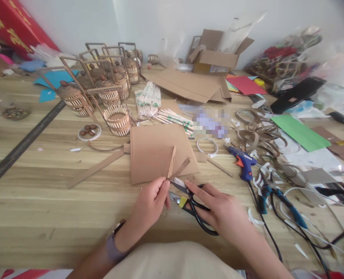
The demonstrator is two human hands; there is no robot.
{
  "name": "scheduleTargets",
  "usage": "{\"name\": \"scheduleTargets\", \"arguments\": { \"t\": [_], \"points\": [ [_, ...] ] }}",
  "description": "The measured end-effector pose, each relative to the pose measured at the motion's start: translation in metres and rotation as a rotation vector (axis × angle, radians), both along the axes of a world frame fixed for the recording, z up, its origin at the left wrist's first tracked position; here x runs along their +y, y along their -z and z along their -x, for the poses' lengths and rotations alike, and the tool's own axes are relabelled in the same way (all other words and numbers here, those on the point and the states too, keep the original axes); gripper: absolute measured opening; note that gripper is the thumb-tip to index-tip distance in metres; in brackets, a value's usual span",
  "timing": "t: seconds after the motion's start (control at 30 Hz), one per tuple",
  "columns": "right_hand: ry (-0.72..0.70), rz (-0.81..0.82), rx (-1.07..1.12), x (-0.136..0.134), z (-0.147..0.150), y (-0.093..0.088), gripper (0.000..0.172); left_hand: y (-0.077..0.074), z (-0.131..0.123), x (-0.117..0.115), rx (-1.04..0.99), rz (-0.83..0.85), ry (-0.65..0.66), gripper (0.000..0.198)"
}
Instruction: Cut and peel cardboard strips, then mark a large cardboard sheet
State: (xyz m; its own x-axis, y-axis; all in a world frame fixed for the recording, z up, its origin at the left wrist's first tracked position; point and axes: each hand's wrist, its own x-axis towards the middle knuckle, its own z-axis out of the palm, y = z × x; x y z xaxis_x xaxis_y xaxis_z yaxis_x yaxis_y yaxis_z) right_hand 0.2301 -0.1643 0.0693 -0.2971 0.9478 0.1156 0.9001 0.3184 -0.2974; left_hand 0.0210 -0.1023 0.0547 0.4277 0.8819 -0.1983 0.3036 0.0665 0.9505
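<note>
1. Head view: the left hand was nearly closed, with a narrow cardboard strip pinched between thumb and fingertips.
2. The strip was held above the near edge of a cardboard sheet, its free end pointed away from the body; a darker strip was seen slanting off beside it, close to the scissors.
3. The right hand was curled around the black handles of the scissors, with the forefinger stretched along them toward the blades.
4. The blades were brought right beside the left thumb; whether the strip was touched by them could not be told.
5. A yellow-and-black tool with a silver end was seen below the blades, by the right hand; whether it was gripped could not be told.
6. The cardboard sheet was laid flat on the desk, with a blue glue gun placed to its right.
</note>
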Motion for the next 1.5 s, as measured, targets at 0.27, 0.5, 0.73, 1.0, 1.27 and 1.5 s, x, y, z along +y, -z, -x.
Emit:
{"name": "scheduleTargets", "arguments": {
  "t": [0.27, 0.5, 0.73, 1.0, 1.27, 1.5],
  "points": [
    [0.088, 0.228, 0.511, 0.005, 0.01, -0.008, 0.041, -0.001, -0.001, -0.004, -0.022, -0.037, 0.024, 0.035],
    [0.205, 0.241, 0.377, 0.006, -0.03, 0.001, 0.041, -0.001, -0.002, -0.003, -0.107, 0.033, -0.115, 0.038],
    [0.42, 0.147, -0.237, 0.01, -0.057, 0.022, 0.041, -0.007, -0.003, -0.005, -0.129, 0.119, -0.151, 0.045],
    [0.121, -0.157, 0.313, 0.023, 0.014, -0.002, 0.028, -0.001, -0.006, -0.005, -0.119, 0.076, -0.131, 0.043],
    [0.14, -0.188, 0.632, 0.031, 0.047, 0.003, 0.005, -0.002, -0.003, -0.006, -0.085, -0.076, -0.049, 0.038],
    [0.112, -0.328, 0.637, 0.031, 0.048, 0.007, 0.009, 0.001, 0.001, -0.005, 0.008, -0.251, 0.067, 0.04]
  ]
}}
